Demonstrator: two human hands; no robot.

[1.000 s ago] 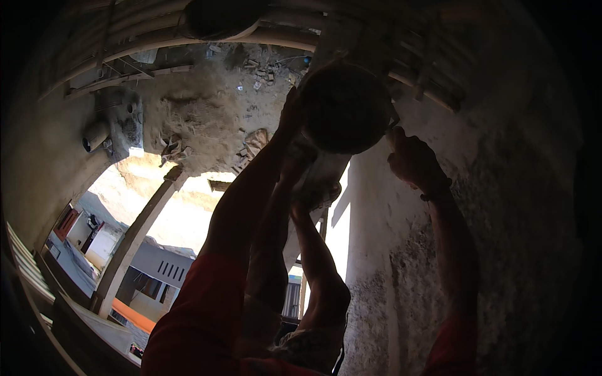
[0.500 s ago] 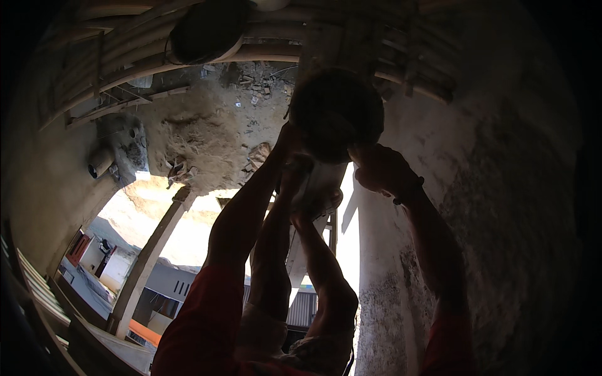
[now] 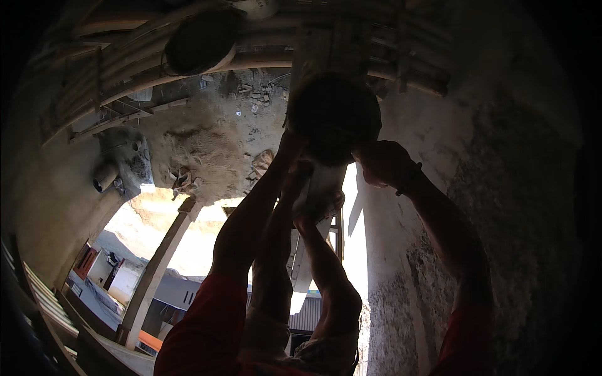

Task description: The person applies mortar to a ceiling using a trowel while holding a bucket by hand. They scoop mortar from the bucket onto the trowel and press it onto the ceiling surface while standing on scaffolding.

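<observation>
A dark round bucket (image 3: 334, 116) is held out in front of me, seen from above; deep shade hides what is in it. At its near left rim my left hand (image 3: 292, 148) is closed, with the fingers partly lost in shadow. On the near right side my right hand (image 3: 381, 164), with a dark band at the wrist, is closed against the rim. Below the bucket runs a narrow plank (image 3: 327, 182), on which my feet are planted.
Another dark bucket (image 3: 202, 42) stands on the bamboo poles (image 3: 263, 59) ahead. A rough plastered wall (image 3: 401, 263) rises close on my right. Far below lie a sandy floor (image 3: 200, 147) with rubble, and a post (image 3: 157, 269) beside a bright opening at left.
The bucket has shifted slightly left and down in the view, both hands staying at its rim. My right forearm and elbow have swung outward to the right.
</observation>
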